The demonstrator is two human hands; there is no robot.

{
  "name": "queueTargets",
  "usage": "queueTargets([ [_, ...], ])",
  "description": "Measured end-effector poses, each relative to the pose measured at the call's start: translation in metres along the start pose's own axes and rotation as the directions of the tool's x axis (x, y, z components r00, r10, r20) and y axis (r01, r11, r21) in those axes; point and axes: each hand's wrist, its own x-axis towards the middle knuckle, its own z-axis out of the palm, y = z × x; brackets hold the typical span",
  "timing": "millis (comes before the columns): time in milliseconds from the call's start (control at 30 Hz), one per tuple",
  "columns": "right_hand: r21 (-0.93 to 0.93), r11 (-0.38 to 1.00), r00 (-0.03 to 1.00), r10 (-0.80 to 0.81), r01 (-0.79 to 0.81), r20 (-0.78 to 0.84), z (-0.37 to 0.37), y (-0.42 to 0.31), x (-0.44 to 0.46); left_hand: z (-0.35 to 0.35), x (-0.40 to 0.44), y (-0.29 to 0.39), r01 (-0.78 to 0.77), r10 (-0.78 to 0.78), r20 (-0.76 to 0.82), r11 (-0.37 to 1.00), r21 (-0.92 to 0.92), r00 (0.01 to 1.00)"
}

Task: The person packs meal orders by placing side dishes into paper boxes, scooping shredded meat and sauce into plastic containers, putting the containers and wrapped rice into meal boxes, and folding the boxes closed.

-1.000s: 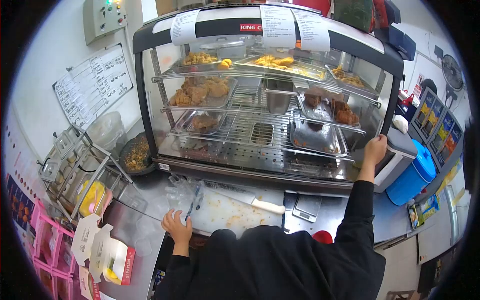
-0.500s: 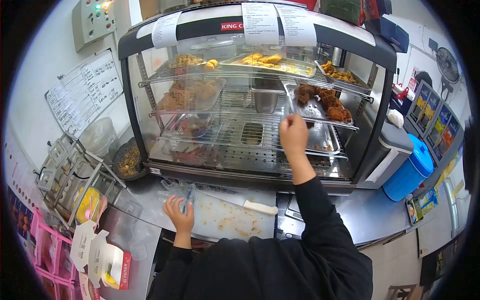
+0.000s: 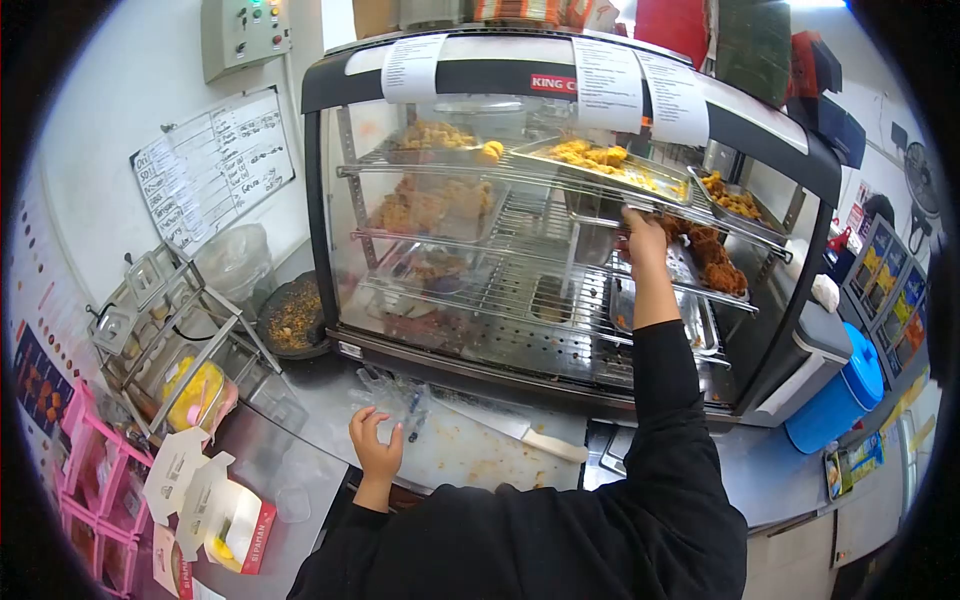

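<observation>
My right hand (image 3: 643, 240) reaches inside the glass food warmer (image 3: 570, 385), at the left end of a tray of dark fried chicken (image 3: 722, 272) on the middle rack. Its fingertips are partly hidden, and what they hold, if anything, cannot be made out. Over the near edge of the white cutting board (image 3: 480, 450), my left hand (image 3: 377, 445) is raised with its fingers apart, holding nothing. Crumpled clear plastic (image 3: 400, 395) lies just beyond it. A knife with a white handle (image 3: 555, 445) rests across the board.
Trays of yellow fried pieces (image 3: 590, 158) stand on the top rack. An open food box (image 3: 235, 525) and a metal rack (image 3: 190, 340) are at the left. A black bowl of crumbs (image 3: 293, 318) sits beside the warmer, and a blue container (image 3: 835, 390) stands at the right.
My right hand has left the warmer's right edge and moved inside to the middle rack. The right side of the warmer's front now stands open. My left hand stays near the board.
</observation>
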Motion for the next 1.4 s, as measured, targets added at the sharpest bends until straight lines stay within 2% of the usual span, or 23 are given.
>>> queueTargets([
  [100,0.182,0.982,0.998,0.053,-0.048,-0.026,0.01,0.015,0.013,-0.004,0.002,-0.006,0.013,-0.013,-0.032,1.0,-0.011,0.999],
  [133,0.194,0.972,0.988,0.147,-0.134,-0.055,0.013,0.014,0.013,-0.004,0.002,-0.007,0.019,-0.02,-0.038,1.0,-0.008,0.999],
  [267,0.359,0.91,0.977,0.211,-0.207,0.029,0.001,0.009,0.008,-0.004,0.006,-0.006,0.067,-0.07,-0.031,0.994,-0.081,0.997],
  [400,0.479,0.841,0.961,0.276,-0.253,0.023,-0.014,0.004,0.001,0.001,0.019,0.0,-0.006,-0.001,-0.062,0.995,-0.104,0.998],
  [500,0.606,0.772,0.97,0.244,-0.189,-0.008,-0.03,0.009,0.009,0.004,0.034,0.019,-0.039,0.024,-0.08,0.981,-0.19,0.997],
  [600,0.61,0.781,0.978,0.206,-0.137,-0.044,-0.042,0.007,0.006,0.01,0.047,0.034,-0.085,0.061,-0.09,0.952,-0.294,0.994],
  [767,0.634,0.753,0.976,0.217,-0.175,0.012,-0.048,-0.003,-0.013,0.025,0.063,0.059,-0.146,0.136,-0.052,0.903,-0.405,0.989],
  [933,0.625,0.776,0.984,0.164,-0.086,-0.069,-0.049,-0.018,-0.007,0.04,0.071,0.086,-0.206,0.245,0.013,0.843,-0.496,0.969],
  [967,0.613,0.785,0.989,0.145,-0.089,-0.042,-0.053,-0.024,-0.006,0.044,0.072,0.089,-0.239,0.279,0.005,0.83,-0.504,0.96],
  [1067,0.559,0.82,0.99,0.14,-0.121,0.009,-0.071,-0.033,-0.012,0.051,0.071,0.099,-0.21,0.29,0.052,0.792,-0.573,0.956],
  [1100,0.543,0.828,0.989,0.142,-0.139,0.037,-0.08,-0.033,-0.023,0.052,0.073,0.104,-0.243,0.319,0.032,0.778,-0.579,0.947],
  [1200,0.522,0.84,0.989,0.125,-0.15,0.083,-0.113,-0.034,-0.059,0.057,0.079,0.124,-0.217,0.353,0.09,0.736,-0.641,0.931],
  [1233,0.522,0.84,0.988,0.135,-0.151,0.068,-0.121,-0.037,-0.075,0.059,0.086,0.132,-0.261,0.412,0.084,0.707,-0.657,0.907],
  [1267,0.522,0.839,0.988,0.147,-0.154,0.054,-0.128,-0.039,-0.09,0.063,0.091,0.142,-0.236,0.444,0.126,0.671,-0.703,0.887],
  [1300,0.504,0.849,0.987,0.132,-0.158,0.087,-0.141,-0.035,-0.101,0.074,0.094,0.151,-0.093,0.475,0.266,0.607,-0.79,0.839],
  [1333,0.484,0.86,0.986,0.118,-0.162,0.121,-0.152,-0.033,-0.112,0.074,0.099,0.168,0.23,0.433,0.55,0.597,-0.769,0.714],
  [1367,0.441,0.881,0.98,0.108,-0.173,0.169,-0.152,-0.039,-0.133,0.087,0.1,0.18,0.602,0.448,0.714,0.389,-0.698,0.538],
  [1400,0.425,0.89,0.98,0.1,-0.165,0.17,-0.158,-0.036,-0.149,0.099,0.104,0.193,0.831,0.444,0.828,0.267,-0.488,0.343],
])
